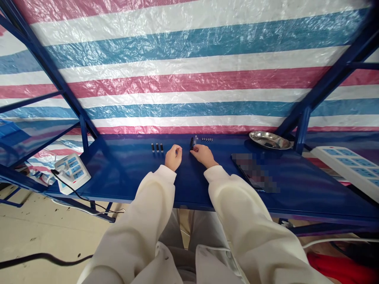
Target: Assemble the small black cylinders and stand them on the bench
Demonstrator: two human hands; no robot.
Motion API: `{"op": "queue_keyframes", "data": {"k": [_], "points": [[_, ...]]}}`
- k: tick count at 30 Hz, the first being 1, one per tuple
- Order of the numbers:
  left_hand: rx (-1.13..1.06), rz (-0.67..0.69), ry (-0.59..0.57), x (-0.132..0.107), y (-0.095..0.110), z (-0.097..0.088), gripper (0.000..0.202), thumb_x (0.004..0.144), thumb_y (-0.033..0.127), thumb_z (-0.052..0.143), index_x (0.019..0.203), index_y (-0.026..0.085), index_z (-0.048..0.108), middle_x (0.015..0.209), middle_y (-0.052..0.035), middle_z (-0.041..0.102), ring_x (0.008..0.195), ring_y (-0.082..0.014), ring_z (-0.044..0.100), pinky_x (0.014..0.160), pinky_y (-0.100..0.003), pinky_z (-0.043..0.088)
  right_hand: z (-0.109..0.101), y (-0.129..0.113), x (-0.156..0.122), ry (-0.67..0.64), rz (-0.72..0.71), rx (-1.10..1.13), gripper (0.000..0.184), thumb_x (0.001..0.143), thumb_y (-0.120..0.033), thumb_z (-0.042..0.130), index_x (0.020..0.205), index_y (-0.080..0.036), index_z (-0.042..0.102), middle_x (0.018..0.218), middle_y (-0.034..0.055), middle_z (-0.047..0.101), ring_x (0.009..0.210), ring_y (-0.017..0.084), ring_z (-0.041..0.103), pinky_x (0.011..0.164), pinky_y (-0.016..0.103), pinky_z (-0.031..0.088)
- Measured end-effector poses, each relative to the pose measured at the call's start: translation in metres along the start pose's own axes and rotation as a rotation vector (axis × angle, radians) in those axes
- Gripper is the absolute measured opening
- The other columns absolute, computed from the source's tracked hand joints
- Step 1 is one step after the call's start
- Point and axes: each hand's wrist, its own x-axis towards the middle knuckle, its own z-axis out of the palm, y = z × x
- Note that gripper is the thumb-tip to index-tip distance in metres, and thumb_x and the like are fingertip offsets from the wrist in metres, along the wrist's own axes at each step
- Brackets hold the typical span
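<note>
Both my arms in white sleeves reach onto a blue metal shelf (127, 173). My left hand (173, 157) is curled into a loose fist and pinches a tiny part I cannot make out. My right hand (203, 154) lies beside it, fingers closed on a small dark upright piece (192, 142) near its fingertips. Three small dark cylinders (157, 148) stand in a row just left of my left hand. A short row of tiny metal parts (207, 139) lies behind my right hand.
A shiny metal dish (269, 140) sits at the back right. A dark flat device (254, 173) lies right of my right hand. White power strips rest at the left edge (72, 171) and far right (349, 163). A striped tarp (189, 71) closes the back; blue frame posts stand at both sides.
</note>
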Motion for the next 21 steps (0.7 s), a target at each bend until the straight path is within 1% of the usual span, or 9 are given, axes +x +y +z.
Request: {"op": "queue_keyframes", "data": {"k": [4, 8, 14, 21], "points": [[0.016, -0.001, -0.016, -0.001, 0.003, 0.0, 0.013, 0.087, 0.022, 0.042, 0.08, 0.019, 0.053, 0.065, 0.0028, 0.055, 0.051, -0.0081, 0.047, 0.057, -0.02, 0.039, -0.002, 0.003, 0.013, 0.025, 0.052, -0.004, 0.014, 0.079, -0.029, 0.057, 0.081, -0.018, 0.066, 0.086, 0.007, 0.069, 0.084, 0.02, 0.062, 0.069, 0.026, 0.042], [0.041, 0.01, -0.035, -0.001, 0.004, 0.001, 0.013, 0.086, 0.021, 0.042, 0.08, 0.019, 0.053, 0.065, 0.0027, 0.056, 0.051, -0.0081, 0.047, 0.057, -0.02, 0.039, 0.004, 0.004, 0.021, 0.055, 0.083, -0.004, 0.016, 0.08, -0.03, 0.056, 0.083, -0.018, 0.067, 0.087, 0.0075, 0.069, 0.086, 0.02, 0.063, 0.071, 0.026, 0.043], [0.058, 0.032, -0.045, -0.003, 0.005, 0.002, 0.014, 0.086, 0.021, 0.042, 0.079, 0.019, 0.054, 0.064, 0.0025, 0.056, 0.052, -0.0085, 0.047, 0.057, -0.021, 0.037, 0.011, 0.007, 0.026, 0.068, 0.094, -0.004, 0.017, 0.079, -0.03, 0.055, 0.083, -0.019, 0.067, 0.087, 0.0069, 0.07, 0.086, 0.02, 0.063, 0.072, 0.026, 0.044], [0.057, 0.041, -0.057, -0.003, 0.006, 0.002, 0.014, 0.086, 0.022, 0.042, 0.079, 0.019, 0.055, 0.064, 0.0023, 0.056, 0.049, -0.0086, 0.046, 0.055, -0.021, 0.037, 0.009, 0.005, 0.028, 0.052, 0.114, 0.027, 0.017, 0.08, -0.03, 0.055, 0.083, -0.019, 0.068, 0.088, 0.0068, 0.07, 0.087, 0.02, 0.064, 0.074, 0.027, 0.044]]}}
